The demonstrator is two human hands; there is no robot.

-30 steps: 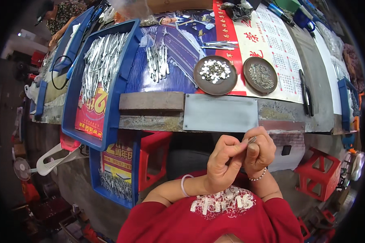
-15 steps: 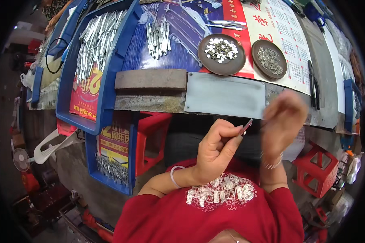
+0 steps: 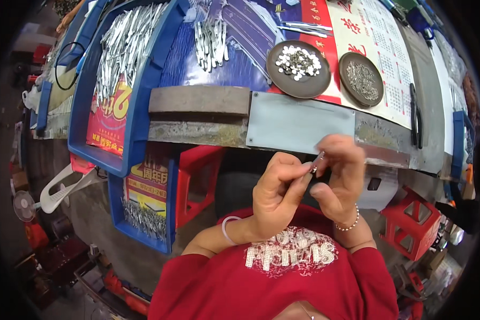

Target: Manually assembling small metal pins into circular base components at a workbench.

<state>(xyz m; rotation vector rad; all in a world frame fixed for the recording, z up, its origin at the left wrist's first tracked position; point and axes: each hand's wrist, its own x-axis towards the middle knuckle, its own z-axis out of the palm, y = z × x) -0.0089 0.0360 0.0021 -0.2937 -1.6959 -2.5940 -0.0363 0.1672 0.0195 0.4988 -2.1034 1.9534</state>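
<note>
My left hand, with a pale bangle at the wrist, pinches a small slim metal piece between thumb and forefinger, in front of the bench edge. Small shiny bits stick out at the piece's side; its exact kind is too small to tell. Close on the right is my right hand, a beaded bracelet on its wrist. Its thumb and curved fingers are apart, and the fingertips are slightly blurred beside the piece's upper end. Whether they touch it, I cannot tell.
On the bench are a grey metal plate, a dish of white and dark small parts, a dish of fine metal pins, pliers and slim metal pieces. Blue trays stand left; a red stool stands right.
My right hand has moved left and in toward the metal piece, from beside the plate's right end. My left hand keeps its pinch and has shifted slightly left. The view has shifted a little.
</note>
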